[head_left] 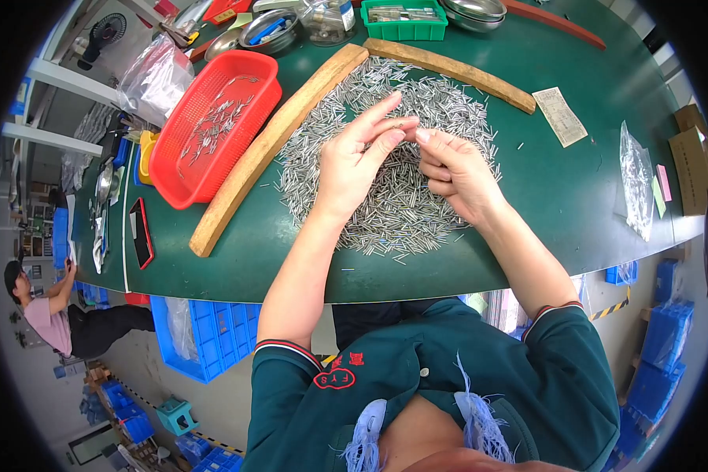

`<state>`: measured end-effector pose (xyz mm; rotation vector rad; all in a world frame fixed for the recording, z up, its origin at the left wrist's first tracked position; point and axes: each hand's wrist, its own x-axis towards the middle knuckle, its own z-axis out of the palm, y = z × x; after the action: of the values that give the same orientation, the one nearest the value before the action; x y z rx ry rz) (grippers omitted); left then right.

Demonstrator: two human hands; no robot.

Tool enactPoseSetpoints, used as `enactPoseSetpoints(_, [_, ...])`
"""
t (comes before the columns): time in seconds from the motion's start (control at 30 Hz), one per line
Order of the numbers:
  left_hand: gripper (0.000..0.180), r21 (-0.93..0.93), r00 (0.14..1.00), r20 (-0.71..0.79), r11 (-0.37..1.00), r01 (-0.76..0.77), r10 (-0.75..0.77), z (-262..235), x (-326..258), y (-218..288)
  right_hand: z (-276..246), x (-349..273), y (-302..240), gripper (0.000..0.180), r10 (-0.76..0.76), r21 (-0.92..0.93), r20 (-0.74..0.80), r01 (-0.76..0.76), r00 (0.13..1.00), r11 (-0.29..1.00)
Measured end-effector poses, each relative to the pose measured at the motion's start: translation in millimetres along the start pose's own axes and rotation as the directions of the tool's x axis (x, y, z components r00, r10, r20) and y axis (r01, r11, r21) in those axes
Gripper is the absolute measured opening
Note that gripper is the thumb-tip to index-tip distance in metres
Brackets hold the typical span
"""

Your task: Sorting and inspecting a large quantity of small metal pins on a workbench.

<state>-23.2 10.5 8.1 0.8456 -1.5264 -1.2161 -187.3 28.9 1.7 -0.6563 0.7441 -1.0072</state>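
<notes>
A wide heap of small, thin metal pins (pixel 393 212) is spread over the green tabletop. Above its middle, my left hand (pixel 356 157) is raised with the index finger pointing up and away. Its thumb and another finger are pinched together. Close against those fingertips, my right hand (pixel 460 169) pinches with thumb and index finger, its other fingers curled. A tiny glint shows between the two hands, too small to make out. Two wooden bars border the heap, a long one (pixel 279 145) on the left and another (pixel 456 71) at the back.
Left of the long bar stands a red plastic basket (pixel 165 169) with some pins inside. A green bin (pixel 405 30) and metal bowls (pixel 477 9) are at the back. A paper slip (pixel 558 116) and clear plastic bag (pixel 636 185) lie right. Another person (pixel 51 311) is far left.
</notes>
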Motion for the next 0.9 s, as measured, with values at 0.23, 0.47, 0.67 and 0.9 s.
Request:
enactPoseSetpoints(0.23, [0.038, 0.089, 0.986, 0.028, 0.982, -0.167, 0.165, 8, -2, -4, 4, -3, -2, 0.016, 0.05, 0.103, 0.075, -0.057, 0.996, 0.993])
enactPoseSetpoints(0.47, [0.035, 0.119, 0.985, 0.04, 0.978, -0.172, 0.168, 9, -2, -11, 5, -4, -2, 0.015, 0.041, 0.09, 0.041, -0.044, 0.998, 0.995])
enactPoseSetpoints(0.67, [0.037, 0.163, 0.976, 0.017, 0.962, -0.219, 0.219, 12, -3, -10, 7, -5, -3, 0.014, 0.006, 0.048, 0.033, -0.008, 0.999, 0.999])
enactPoseSetpoints(0.9, [0.04, 0.229, 0.95, -0.007, 0.925, -0.303, 0.312, 12, -4, -10, 4, -5, -3, 0.014, 0.077, 0.174, 0.092, -0.092, 0.993, 0.98])
